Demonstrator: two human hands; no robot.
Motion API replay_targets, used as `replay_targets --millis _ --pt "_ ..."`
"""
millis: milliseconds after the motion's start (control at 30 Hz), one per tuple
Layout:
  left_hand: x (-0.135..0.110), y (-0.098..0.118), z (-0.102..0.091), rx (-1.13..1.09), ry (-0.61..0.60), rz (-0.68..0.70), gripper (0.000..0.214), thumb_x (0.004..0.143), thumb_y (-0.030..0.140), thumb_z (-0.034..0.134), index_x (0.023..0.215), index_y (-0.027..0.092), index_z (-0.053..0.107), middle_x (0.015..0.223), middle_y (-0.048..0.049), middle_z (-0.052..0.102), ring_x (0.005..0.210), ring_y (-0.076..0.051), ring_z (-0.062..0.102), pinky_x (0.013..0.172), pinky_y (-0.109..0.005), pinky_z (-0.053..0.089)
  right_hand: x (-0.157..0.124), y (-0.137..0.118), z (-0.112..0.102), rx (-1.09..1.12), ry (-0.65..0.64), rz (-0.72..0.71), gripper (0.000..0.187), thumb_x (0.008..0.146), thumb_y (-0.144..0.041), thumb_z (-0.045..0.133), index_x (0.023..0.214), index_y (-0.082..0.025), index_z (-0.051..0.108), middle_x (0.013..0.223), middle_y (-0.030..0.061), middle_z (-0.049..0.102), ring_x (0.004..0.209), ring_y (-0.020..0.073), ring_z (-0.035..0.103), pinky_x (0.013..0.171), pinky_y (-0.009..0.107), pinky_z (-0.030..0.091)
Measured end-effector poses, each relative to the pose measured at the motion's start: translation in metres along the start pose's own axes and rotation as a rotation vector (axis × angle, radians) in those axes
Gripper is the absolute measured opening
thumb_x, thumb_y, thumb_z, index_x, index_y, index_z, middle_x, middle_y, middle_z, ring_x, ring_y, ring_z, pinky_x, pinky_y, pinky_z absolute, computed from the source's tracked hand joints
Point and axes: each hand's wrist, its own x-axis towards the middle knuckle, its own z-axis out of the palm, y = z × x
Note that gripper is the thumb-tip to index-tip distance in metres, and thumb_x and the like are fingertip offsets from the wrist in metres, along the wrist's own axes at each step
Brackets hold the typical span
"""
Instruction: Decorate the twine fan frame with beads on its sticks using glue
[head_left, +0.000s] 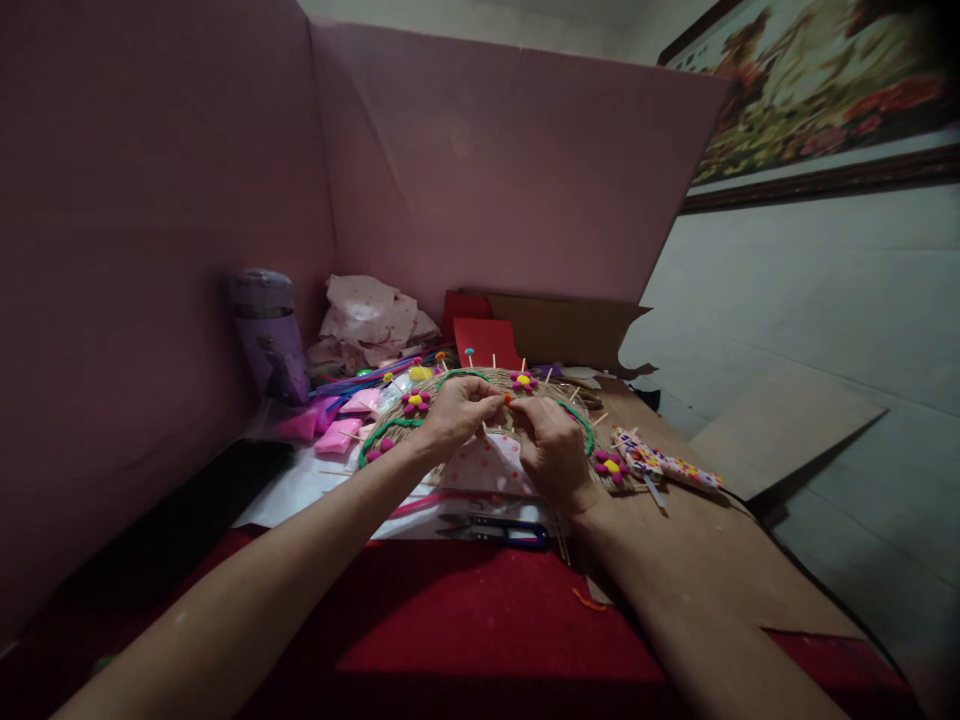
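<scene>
My left hand [465,412] and my right hand [553,440] meet at the middle, fingertips pinched on a small orange piece [508,399]. It is too small to tell whether it is clay or yarn. Under and behind both hands lies an arched twine-wrapped craft piece [450,378] with wooden sticks poking out along its edge. Magenta flowers with yellow centres, such as the one at the right [611,467], decorate it, along with green cord [581,425]. My hands hide part of its middle.
Thread snips [499,530] lie in front on the red cloth [420,600], near an orange scrap [589,600]. Pink packets [339,436] and a purple bottle [271,335] stand left. A glue gun with patterned covering [652,460] rests on cardboard [720,540] at right.
</scene>
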Motion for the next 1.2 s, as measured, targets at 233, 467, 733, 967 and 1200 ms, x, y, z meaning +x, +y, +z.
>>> replay_targets --millis 233,467,733,967,1200 --pt "0.000 0.000 0.000 0.000 -0.076 0.026 0.022 0.071 0.032 0.058 0.063 0.012 0.054 0.055 0.0007 0.053 0.044 -0.007 0.046 0.040 -0.018 0.037 0.000 -0.003 0.001 -0.024 -0.003 -0.012 0.014 0.087 -0.017 0.042 0.087 -0.017 0.056 0.078 0.0054 0.059 0.075 0.0188 0.052 0.067 0.028 0.037" --pt "0.001 -0.001 -0.002 0.439 -0.028 0.164 0.014 0.075 0.021 0.049 0.063 0.014 0.050 0.059 0.0015 0.048 0.051 -0.007 0.043 0.047 -0.020 0.034 0.004 0.000 -0.006 -0.311 -0.040 -0.081 0.016 0.085 -0.015 0.042 0.086 -0.017 0.057 0.078 0.0069 0.057 0.078 0.0212 0.047 0.069 0.032 0.033" --pt "0.001 0.005 -0.015 0.528 -0.315 0.153 0.014 0.076 0.026 0.051 0.069 0.014 0.053 0.059 0.0024 0.047 0.055 -0.008 0.041 0.050 -0.021 0.032 0.010 0.003 -0.015 -0.213 -0.008 -0.168 0.013 0.085 -0.017 0.043 0.080 -0.018 0.056 0.079 0.0063 0.057 0.082 0.0210 0.047 0.076 0.034 0.034" --pt "-0.003 0.011 -0.012 -0.189 -0.446 -0.011 0.025 0.069 0.037 0.062 0.068 0.014 0.053 0.058 0.0019 0.049 0.051 -0.007 0.045 0.050 -0.022 0.036 0.007 -0.004 -0.011 0.363 0.071 0.164 0.013 0.082 -0.015 0.046 0.078 -0.021 0.056 0.074 0.0005 0.058 0.070 0.0153 0.053 0.065 0.027 0.041" --pt "-0.001 -0.004 0.003 -0.215 -0.186 0.019 0.024 0.068 0.033 0.061 0.062 0.013 0.051 0.048 0.0040 0.044 0.044 -0.005 0.037 0.045 -0.020 0.028 0.002 -0.013 -0.004 0.485 -0.004 0.307 0.014 0.082 -0.020 0.049 0.072 -0.020 0.058 0.064 -0.0010 0.056 0.059 0.0129 0.051 0.057 0.024 0.039"
